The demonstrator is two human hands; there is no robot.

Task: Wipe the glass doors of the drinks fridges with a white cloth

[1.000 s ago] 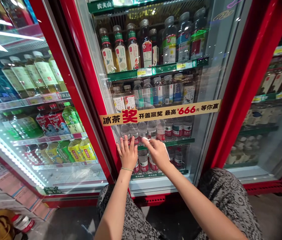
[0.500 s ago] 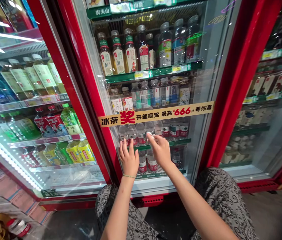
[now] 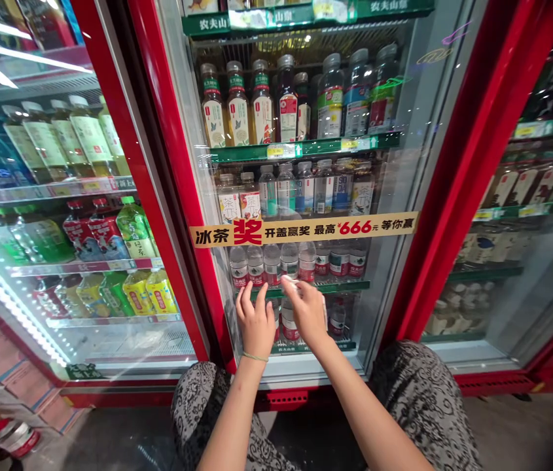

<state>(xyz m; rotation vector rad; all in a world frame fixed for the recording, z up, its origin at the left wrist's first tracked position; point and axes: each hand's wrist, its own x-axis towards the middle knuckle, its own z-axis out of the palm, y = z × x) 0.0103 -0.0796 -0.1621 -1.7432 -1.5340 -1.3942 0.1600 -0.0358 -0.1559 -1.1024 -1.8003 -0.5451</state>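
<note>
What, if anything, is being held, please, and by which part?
The right hand holds a white item, mostly hidden, so the part cannot be told; the left hand holds nothing.

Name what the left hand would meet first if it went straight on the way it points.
The left hand would most likely meet the glass door first, ahead of the red-labelled bottles behind it; depth is unclear, so it may already be touching.
</note>
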